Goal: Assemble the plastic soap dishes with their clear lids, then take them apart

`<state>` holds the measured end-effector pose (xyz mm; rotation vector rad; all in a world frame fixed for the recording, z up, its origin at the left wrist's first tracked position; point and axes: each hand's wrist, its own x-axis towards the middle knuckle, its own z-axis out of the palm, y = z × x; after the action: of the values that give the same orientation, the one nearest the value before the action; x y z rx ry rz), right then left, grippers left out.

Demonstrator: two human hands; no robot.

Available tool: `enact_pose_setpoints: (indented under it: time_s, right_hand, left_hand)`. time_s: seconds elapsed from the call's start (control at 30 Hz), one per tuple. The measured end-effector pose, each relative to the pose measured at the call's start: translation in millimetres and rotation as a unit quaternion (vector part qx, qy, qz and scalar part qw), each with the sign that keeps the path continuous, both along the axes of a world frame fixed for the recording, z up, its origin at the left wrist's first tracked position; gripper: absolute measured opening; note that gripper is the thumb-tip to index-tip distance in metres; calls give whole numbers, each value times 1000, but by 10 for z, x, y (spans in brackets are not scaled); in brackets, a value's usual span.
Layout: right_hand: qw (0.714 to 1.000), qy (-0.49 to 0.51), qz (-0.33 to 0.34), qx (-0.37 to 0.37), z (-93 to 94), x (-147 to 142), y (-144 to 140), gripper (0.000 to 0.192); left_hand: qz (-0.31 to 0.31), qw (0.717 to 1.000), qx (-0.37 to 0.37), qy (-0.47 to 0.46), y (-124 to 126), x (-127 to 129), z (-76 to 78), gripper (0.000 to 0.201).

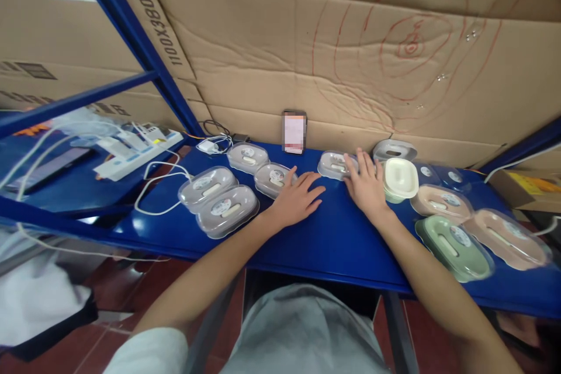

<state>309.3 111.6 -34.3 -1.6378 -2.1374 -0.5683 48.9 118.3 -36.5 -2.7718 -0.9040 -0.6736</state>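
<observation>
My left hand [295,198] is open with its fingers spread, beside a grey oval container with a clear lid [272,179]. The thumb overlaps the container's right end; whether it touches is unclear. My right hand [366,183] is open too, fingers stretched forward over the right end of another grey clear-lidded container [331,165]. Just right of this hand stands a small cream square container [401,179]. Behind that, another grey container [394,150] is near the cardboard. Neither hand grips anything.
More grey containers [228,210] sit left on the blue table [319,251]. At right are pink containers [442,203], a green one [456,248] and dark blue ones [453,177]. A phone [294,132] leans against the cardboard [245,41]. White cables and a power strip [135,155] lie left.
</observation>
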Motion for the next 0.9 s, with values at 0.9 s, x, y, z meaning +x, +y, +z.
enact_pose_setpoints:
  time_s: [0.9]
  right_hand:
    - [958, 154, 157, -183, 353, 195, -393, 38]
  left_hand:
    - [-113, 986, -123, 23, -46, -5, -92, 18]
